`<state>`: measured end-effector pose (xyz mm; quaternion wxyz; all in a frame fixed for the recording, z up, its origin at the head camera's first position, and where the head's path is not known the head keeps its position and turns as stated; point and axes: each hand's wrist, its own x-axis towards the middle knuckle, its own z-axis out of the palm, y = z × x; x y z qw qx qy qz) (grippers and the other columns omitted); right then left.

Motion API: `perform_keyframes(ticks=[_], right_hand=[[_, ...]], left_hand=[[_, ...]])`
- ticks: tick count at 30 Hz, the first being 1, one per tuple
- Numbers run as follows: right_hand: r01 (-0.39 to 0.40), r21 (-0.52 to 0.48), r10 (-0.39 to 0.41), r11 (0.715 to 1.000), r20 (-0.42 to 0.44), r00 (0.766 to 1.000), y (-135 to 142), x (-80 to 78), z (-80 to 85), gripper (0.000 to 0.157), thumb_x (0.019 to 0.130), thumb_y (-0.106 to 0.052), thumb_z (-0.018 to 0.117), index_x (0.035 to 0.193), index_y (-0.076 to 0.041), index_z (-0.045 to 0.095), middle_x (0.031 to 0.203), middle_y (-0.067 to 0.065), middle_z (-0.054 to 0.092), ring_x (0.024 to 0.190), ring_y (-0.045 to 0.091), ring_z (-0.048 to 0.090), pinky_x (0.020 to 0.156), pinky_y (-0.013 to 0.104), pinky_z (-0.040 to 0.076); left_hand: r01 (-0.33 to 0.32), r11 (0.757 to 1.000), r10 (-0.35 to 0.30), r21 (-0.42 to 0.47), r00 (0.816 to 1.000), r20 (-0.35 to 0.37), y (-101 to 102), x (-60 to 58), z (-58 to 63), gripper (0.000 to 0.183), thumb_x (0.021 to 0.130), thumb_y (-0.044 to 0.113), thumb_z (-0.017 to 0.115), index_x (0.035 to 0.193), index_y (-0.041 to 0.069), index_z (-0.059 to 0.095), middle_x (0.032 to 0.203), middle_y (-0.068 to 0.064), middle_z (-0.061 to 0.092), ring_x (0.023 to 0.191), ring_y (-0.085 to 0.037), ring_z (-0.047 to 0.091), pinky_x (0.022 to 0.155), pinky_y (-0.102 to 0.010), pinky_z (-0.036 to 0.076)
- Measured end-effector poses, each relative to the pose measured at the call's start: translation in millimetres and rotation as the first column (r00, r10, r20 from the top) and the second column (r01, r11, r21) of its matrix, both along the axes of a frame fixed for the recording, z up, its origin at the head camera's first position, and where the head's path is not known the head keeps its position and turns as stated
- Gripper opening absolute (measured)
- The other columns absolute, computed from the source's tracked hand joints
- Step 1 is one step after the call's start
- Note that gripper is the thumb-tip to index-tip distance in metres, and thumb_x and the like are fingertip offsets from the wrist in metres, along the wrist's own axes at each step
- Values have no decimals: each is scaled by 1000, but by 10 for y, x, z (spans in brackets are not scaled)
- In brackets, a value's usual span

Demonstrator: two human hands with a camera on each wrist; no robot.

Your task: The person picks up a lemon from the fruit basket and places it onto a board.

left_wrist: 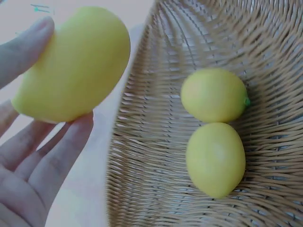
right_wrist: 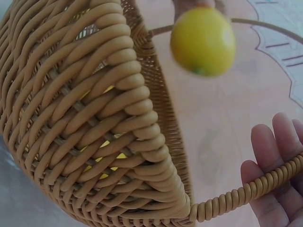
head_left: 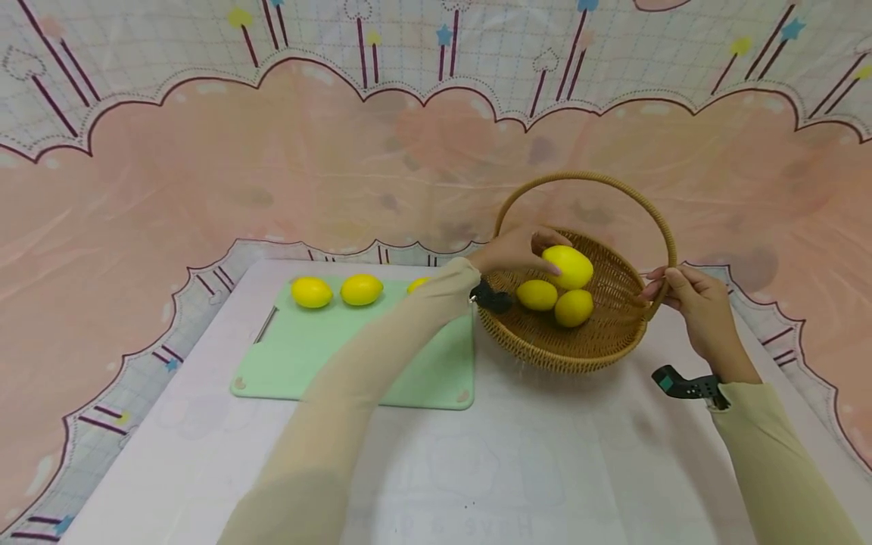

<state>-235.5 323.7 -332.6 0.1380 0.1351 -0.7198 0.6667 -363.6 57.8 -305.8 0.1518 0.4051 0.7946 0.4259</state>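
Note:
Above the wicker basket [head_left: 538, 354], my left hand [head_left: 514, 248] grips a yellow lemon [head_left: 569, 266] between thumb and fingers. Two more lemons lie inside against each other, one [left_wrist: 215, 94] with a green tip and one [left_wrist: 216, 160] beside it. At the basket's right side my right hand [head_left: 698, 303] holds the foot of the wrapped arched handle [right_wrist: 236, 197], the fingers passing behind it. The basket leans with its opening toward me.
A mint green cutting board [head_left: 286, 363] lies to the left. Along its back edge sit lemons [head_left: 311, 292] [head_left: 362, 290], another lemon [head_left: 417, 284] being mostly hidden behind my left sleeve. A thin metal handle [head_left: 266, 325] shows at the board's left side. Patterned cloth [head_left: 272, 182] hangs behind.

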Motion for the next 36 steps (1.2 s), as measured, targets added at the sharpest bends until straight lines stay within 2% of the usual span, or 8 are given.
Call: perform_keyframes(ticks=[5, 8, 13, 18, 24, 30, 32, 36], right_hand=[[14, 3, -14, 1000, -7, 1000, 3, 7, -23, 27, 97, -19, 48, 98, 3, 62, 78, -3, 70, 74, 5, 68, 72, 12, 54], [17, 0, -17, 1000, -12, 1000, -1, 7, -36, 31, 97, -19, 48, 100, 10, 59, 78, -3, 70, 74, 6, 68, 72, 13, 54], [16, -14, -17, 1000, -26, 1000, -5, 0, -42, 32, 97, -18, 49, 100, 12, 59, 77, -2, 70, 73, 6, 68, 72, 13, 54], [0, -31, -1, 1000, -32, 999, -2, 7, -34, 27, 97, -17, 49, 99, 6, 64, 78, -1, 70, 73, 7, 68, 72, 13, 54], [-6, -35, 5, 999, -30, 1000, -9, 21, -32, 25, 97, -16, 49, 97, 3, 65, 77, -2, 70, 73, 7, 68, 72, 13, 54], [-4, -25, 3, 1000, -27, 1000, -26, 23, -34, 23, 97, -15, 49, 96, 0, 66, 77, -3, 71, 73, 6, 68, 72, 13, 54], [-3, -18, 3, 1000, -28, 1000, -29, 20, -33, 24, 97, -15, 48, 97, 1, 66, 77, -3, 70, 73, 6, 68, 72, 13, 54], [9, -3, -9, 1000, -29, 1000, -33, 24, -21, 25, 97, -16, 49, 97, 3, 65, 77, -3, 70, 73, 6, 68, 73, 12, 54]], left_hand=[[-46, 994, 45, 99, 999, 19, -227, 121, 74, 52, 81, 17, 74, 129, 7, 57, 129, -7, 60, 106, -16, 61, 87, -22, 51], [-78, 984, 68, 160, 996, 64, -428, 211, 90, 53, 81, 12, 74, 130, 5, 55, 129, -10, 59, 106, -19, 61, 89, -24, 52], [-153, 972, 138, 177, 986, 93, -871, 360, 47, 53, 81, 13, 73, 131, 9, 55, 132, -8, 57, 111, -20, 60, 91, -29, 52], [-245, 962, 234, 124, 968, 94, -1331, 472, -114, 53, 80, 20, 75, 130, 15, 57, 132, -4, 57, 114, -19, 59, 90, -31, 53], [-342, 934, 331, 105, 938, 107, -1859, 595, -332, 54, 80, 18, 75, 130, 14, 57, 132, -7, 57, 116, -24, 58, 91, -33, 53], [-426, 900, 416, 90, 903, 111, -2400, 681, -536, 59, 81, 21, 74, 134, 9, 52, 136, -11, 53, 116, -25, 58, 87, -21, 53], [-457, 885, 447, 90, 888, 113, -2571, 704, -596, 60, 81, 21, 74, 135, 8, 51, 137, -14, 52, 114, -20, 59, 86, -18, 53], [-520, 849, 508, 94, 853, 122, -2873, 733, -713, 61, 81, 23, 74, 134, 5, 51, 135, -16, 52, 106, -2, 59, 83, -13, 51]])
